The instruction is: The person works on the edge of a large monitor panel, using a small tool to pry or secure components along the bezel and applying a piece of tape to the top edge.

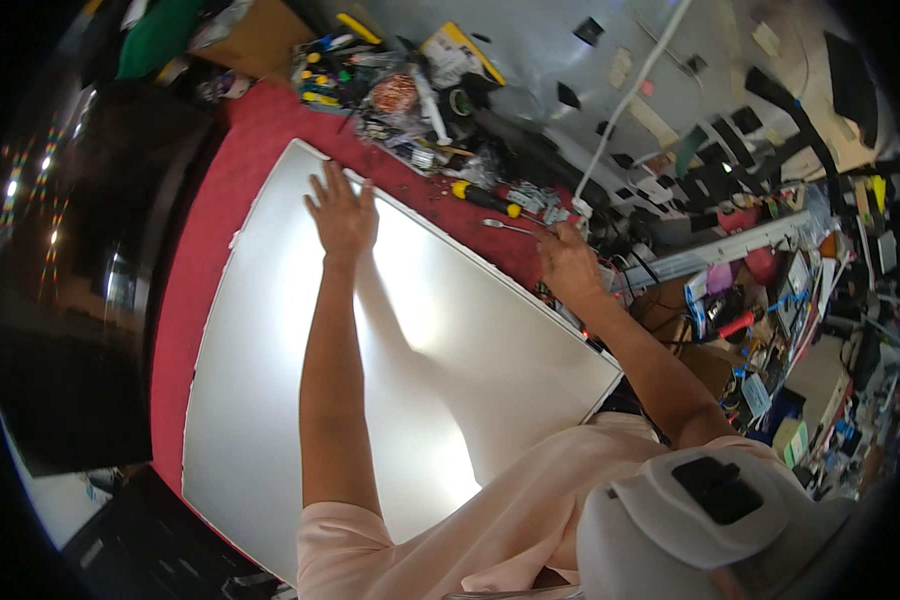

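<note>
A large white sheet-like panel (pixel 260 400), bright with glare, lies at a slant in front of me. My left hand (pixel 346 222) rests palm down near its far corner, with the fingers spread. Past the panel's right edge, my right hand (pixel 570 265) has its fingers bent inward; what they hold, if anything, I cannot make out. Close to those fingers lie a screwdriver (pixel 486 198) with a yellow and black handle and a thin light-coloured tool (pixel 508 226). A red cloth (pixel 260 125) lies beneath the panel and tools.
On the left stands a dark glossy screen (pixel 100 280). Bagged parts and a copper-coloured wire bundle (pixel 394 93) crowd the far edge. Small metal pieces (pixel 538 200) lie beyond the screwdriver. A white cable (pixel 625 105) hangs down near my right hand. Cluttered shelves (pixel 760 320) fill the right side.
</note>
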{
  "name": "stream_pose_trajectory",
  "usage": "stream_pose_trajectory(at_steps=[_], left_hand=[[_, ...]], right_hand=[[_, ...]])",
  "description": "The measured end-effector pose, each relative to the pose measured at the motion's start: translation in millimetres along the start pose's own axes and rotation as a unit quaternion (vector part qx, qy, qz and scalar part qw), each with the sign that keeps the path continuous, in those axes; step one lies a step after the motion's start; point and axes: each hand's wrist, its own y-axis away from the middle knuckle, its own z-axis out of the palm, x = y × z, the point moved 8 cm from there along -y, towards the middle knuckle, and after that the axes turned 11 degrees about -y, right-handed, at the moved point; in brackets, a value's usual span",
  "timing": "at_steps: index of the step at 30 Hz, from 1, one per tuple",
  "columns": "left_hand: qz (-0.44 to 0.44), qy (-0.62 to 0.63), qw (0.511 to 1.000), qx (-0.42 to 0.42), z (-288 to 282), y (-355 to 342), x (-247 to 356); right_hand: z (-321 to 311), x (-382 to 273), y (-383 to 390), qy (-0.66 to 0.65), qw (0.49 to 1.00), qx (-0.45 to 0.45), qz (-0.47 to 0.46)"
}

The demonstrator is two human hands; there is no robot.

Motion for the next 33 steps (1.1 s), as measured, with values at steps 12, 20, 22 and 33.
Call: stream_pose_trajectory(at_steps=[12, 20, 22, 33], left_hand=[[-0.007, 0.032, 0.999, 0.018, -10.1, -1.7, -54.3], [-0.039, 0.014, 0.997, 0.073, -12.0, -19.8, -52.5], [-0.029, -0.013, 0.995, 0.094, -13.4, -30.2, -48.2], [-0.032, 0.063, 0.996, 0.045, -15.1, 44.4, 36.5]], right_hand=[[51.2, -8.4, -29.8, 0.199, 0.951, -0.237, 0.000], [47.6, -14.5, -26.5, 0.192, 0.954, -0.213, -0.090], [45.0, -9.2, -26.3, 0.169, 0.959, -0.179, -0.140], [17.6, -45.4, -33.2, -0.068, 0.994, -0.078, -0.022]])
